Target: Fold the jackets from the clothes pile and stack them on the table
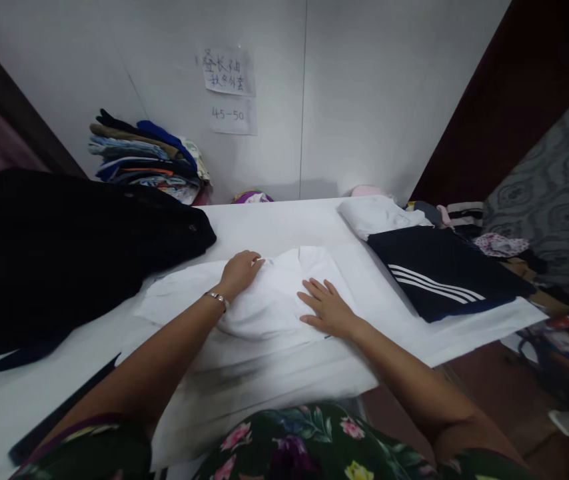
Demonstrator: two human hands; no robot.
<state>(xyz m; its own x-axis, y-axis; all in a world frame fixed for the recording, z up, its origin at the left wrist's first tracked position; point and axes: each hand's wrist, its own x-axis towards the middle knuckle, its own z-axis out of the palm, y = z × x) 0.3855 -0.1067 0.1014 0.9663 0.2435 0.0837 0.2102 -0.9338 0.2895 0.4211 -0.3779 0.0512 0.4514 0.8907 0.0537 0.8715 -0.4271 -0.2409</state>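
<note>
A white garment lies spread and slightly rumpled on the white-covered table in front of me, and a sleeve-like part stretches to the left. Its lower end hangs toward my body. My left hand, with a bracelet at the wrist, is at the garment's upper left part. Its fingers are bent and closed on the fabric near the thumb. Farther right, my right hand rests flat on the garment with its fingers spread.
Dark clothes are heaped on the left. A folded clothes stack stands behind them by the wall. At right lies a folded navy garment with white stripes, beside a white bundle. The table's right edge drops off there.
</note>
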